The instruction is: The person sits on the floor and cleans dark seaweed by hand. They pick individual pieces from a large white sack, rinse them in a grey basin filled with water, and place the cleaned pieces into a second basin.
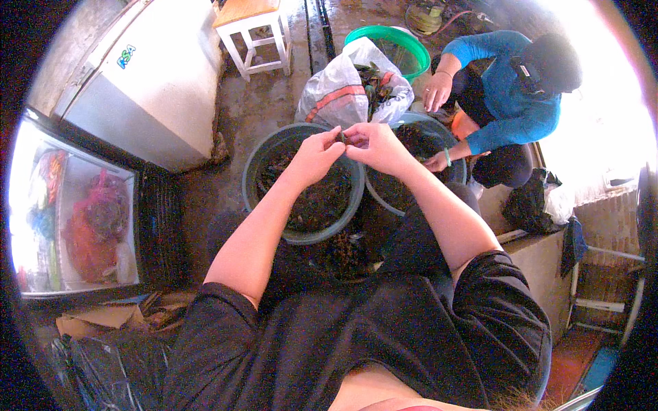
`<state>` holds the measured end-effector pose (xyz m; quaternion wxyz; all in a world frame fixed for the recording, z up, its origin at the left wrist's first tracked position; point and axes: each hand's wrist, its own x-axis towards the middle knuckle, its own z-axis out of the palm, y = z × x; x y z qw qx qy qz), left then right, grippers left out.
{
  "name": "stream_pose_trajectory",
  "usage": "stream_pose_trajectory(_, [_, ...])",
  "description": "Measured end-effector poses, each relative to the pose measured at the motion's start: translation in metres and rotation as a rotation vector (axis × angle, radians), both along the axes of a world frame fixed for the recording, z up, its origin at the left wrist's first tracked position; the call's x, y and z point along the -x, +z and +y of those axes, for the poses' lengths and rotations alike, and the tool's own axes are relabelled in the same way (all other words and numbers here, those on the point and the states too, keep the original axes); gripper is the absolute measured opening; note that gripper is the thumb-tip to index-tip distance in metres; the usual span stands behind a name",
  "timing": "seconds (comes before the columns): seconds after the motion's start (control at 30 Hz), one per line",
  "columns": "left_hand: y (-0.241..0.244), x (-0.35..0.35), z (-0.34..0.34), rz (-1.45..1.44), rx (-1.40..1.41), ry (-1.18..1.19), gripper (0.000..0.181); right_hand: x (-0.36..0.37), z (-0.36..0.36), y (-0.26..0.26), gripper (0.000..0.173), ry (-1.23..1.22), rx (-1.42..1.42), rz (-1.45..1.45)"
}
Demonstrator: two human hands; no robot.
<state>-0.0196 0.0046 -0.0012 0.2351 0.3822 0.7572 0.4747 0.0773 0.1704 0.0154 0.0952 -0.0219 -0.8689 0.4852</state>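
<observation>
My left hand point(317, 158) and my right hand point(379, 148) meet over the rims of two basins. Pinched between the fingertips of both is a small dark greenish piece point(341, 137), mostly hidden by the fingers. Below my left hand, a round grey-blue basin point(248, 190) holds a heap of dark pieces too dim to name. A second such basin point(383, 203), partly under my right forearm, also has dark contents. Just beyond stands a white woven sack point(329, 97) with a red stripe, its mouth showing dark green, elongated pieces point(378, 85).
At the right, a co-worker in a blue top point(519, 113) reaches into the second basin. A green tub point(422, 56) stands behind the sack, and a wooden-topped stool point(249, 15) farther left. A lit glass-front cooler point(97, 226) and a white cabinet point(169, 67) line the left side.
</observation>
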Motion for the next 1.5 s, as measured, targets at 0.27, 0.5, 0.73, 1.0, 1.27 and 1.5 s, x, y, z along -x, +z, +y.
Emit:
stream_pose_trajectory(0.27, [0.0,0.001,0.001,0.291,-0.023,0.063,0.058,0.001,-0.019,0.002,0.03,0.014,-0.31,0.201])
stream_pose_trajectory(0.5, [-0.01,0.007,0.004,0.369,-0.016,0.125,0.056,0.004,-0.035,0.0,0.035,-0.022,-0.407,0.104])
stream_pose_trajectory(0.73, [-0.004,0.002,0.002,0.17,0.026,0.1,0.056,0.003,-0.032,0.004,0.036,-0.012,-0.37,0.129])
stream_pose_trajectory(1.0, [-0.016,0.005,0.008,0.131,0.029,0.045,0.054,0.002,-0.036,-0.008,0.042,-0.046,-0.412,0.06])
stream_pose_trajectory(1.27, [-0.019,0.001,0.012,0.281,0.098,0.106,0.049,0.003,-0.043,-0.015,0.046,-0.028,-0.496,0.061])
stream_pose_trajectory(1.5, [-0.026,0.007,0.013,0.359,0.168,0.009,0.05,0.004,-0.044,-0.013,0.028,0.047,-0.461,-0.041])
